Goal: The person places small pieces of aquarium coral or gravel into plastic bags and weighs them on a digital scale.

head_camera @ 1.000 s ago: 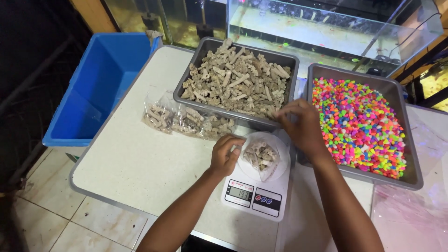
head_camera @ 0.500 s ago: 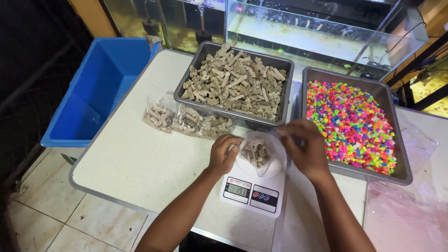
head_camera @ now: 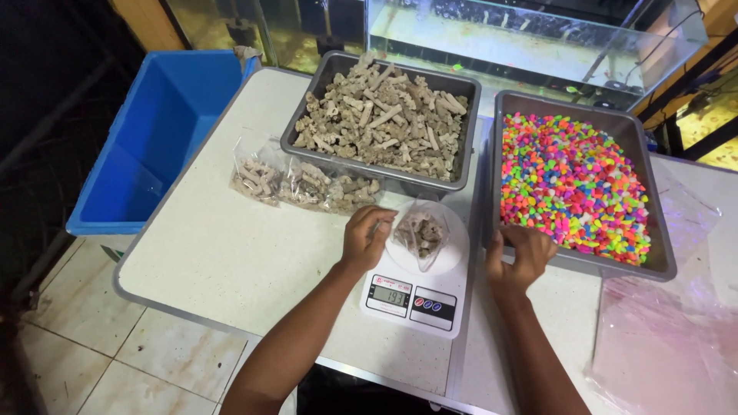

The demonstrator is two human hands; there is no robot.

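Weighing grey filter pieces: small clear bag (head_camera: 420, 234) on the white scale (head_camera: 413, 288) near the surface's front edge, steadied by left hand (head_camera: 366, 238), curled; right hand (head_camera: 521, 257) loosely curled, empty. Best kept upright, touched lightly.

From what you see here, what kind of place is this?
Probably an aquarium shop or fish-keeping workroom. A glass fish tank stands behind the table, a metal tray of bright coloured gravel sits beside a tray of pale porous filter pieces, and a small bag lies on a digital scale.
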